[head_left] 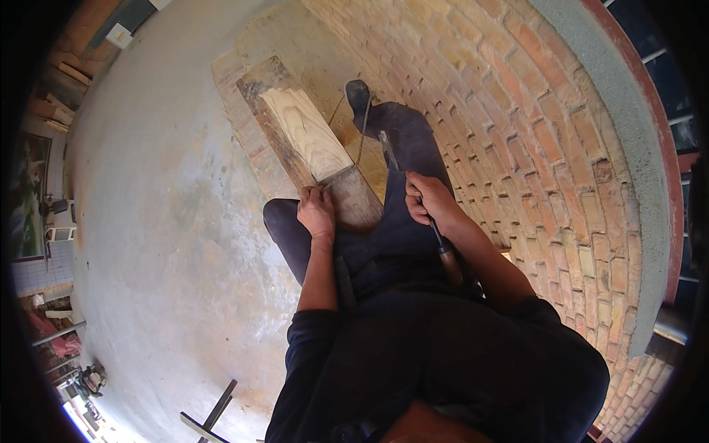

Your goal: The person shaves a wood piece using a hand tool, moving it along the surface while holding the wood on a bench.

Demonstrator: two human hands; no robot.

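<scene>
Left hand: your left hand (317, 210) has its fingers curled at the near left corner of the block (306, 129); whether they pinch the cord there or only press on the wood, you cannot tell from this view.
Right hand: your right hand (430, 198) is closed round the shaft of the tool (389, 150), which looks like a long chisel.
Block: pale and grained, it lies flat, reaching away just ahead of your left hand, and ahead and to the left of your right.
Plank: the worn plank (358, 199) carries the block, and its bare near end sits just right of your left hand.
Cord: the cord (362, 140) runs from your shoe (357, 96), beyond both hands, toward the block's near end; it seems to serve as a foot-worked hold-down. Press evenly with that foot so the block does not creep.
Blade: it points away from you, just beyond your right hand and clear of the block; lay it flat to the wood before pushing.
Handle: the wooden handle (450, 266) trails behind your right hand, near your body. For a driven stroke, a grip further back should give better control.
Fingers: set your left fingers behind the edge's path, since a slip toward that corner could catch them.
Knees: they flank the plank, one just left of your left hand; direct any stroke away from both.
</scene>
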